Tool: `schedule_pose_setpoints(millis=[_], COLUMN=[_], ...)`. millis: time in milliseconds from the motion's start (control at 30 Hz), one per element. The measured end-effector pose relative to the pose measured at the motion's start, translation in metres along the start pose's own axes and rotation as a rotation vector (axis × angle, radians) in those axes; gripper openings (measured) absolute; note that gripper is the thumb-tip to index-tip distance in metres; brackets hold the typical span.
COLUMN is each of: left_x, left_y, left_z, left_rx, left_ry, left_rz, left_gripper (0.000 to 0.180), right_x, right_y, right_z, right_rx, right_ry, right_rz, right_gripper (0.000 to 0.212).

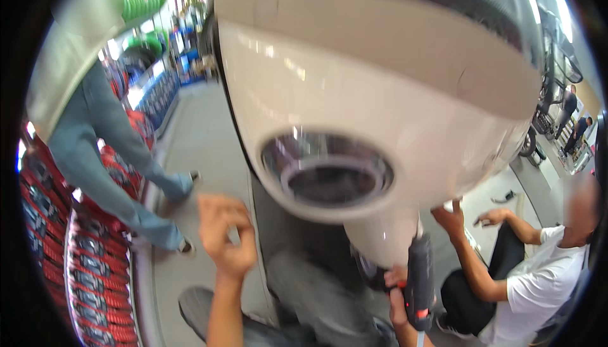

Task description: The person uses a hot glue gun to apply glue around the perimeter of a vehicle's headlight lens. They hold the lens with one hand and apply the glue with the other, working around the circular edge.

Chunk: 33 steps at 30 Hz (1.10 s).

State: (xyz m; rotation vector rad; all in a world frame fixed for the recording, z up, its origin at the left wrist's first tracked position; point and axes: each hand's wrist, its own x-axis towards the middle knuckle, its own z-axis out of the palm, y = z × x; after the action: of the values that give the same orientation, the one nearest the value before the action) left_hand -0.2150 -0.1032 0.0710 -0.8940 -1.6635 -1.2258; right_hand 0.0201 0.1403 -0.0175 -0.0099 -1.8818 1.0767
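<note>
A cream front body panel (373, 81) with a glossy surface and a round headlight (332, 179) stands before me, like that of a scooter. My right hand (398, 296) grips a black corded electric screwdriver (419, 280) with red accents. The tool is upright, its upper end near the underside of the cream body; the exact contact point is hidden. Left of the headlight, my left hand (229, 236) is raised with fingers curled toward the thumb, leaving a small gap. Blur hides anything pinched in it.
A crouching person in a white shirt (538, 283) works at the right, one hand (448, 217) at the body's lower edge. Someone in jeans (95, 151) stands at left beside racks of red-and-black parts (98, 290). Other vehicles (548, 113) stand at far right.
</note>
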Motion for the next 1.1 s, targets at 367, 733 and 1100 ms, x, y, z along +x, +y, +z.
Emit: schedule_pose_setpoints(millis=[367, 733, 1100], left_x=[0.030, 0.033, 0.035], left_y=[0.070, 0.100, 0.084], left_z=[0.006, 0.030, 0.057], left_rx=[-0.074, 0.208, 0.483], left_ry=[-0.059, 0.023, -0.346], left_rz=[0.184, 0.295, 0.285], left_gripper=[0.009, 0.027, 0.088], right_x=[-0.013, -0.026, -0.029], right_y=[0.010, -0.013, 0.004], right_z=[-0.003, -0.014, -0.016], right_rx=[0.235, 0.119, -0.732], right_ry=[0.083, 0.113, 0.272], right_rz=[-0.008, 0.157, -0.550], right_gripper=[0.030, 0.017, 0.017])
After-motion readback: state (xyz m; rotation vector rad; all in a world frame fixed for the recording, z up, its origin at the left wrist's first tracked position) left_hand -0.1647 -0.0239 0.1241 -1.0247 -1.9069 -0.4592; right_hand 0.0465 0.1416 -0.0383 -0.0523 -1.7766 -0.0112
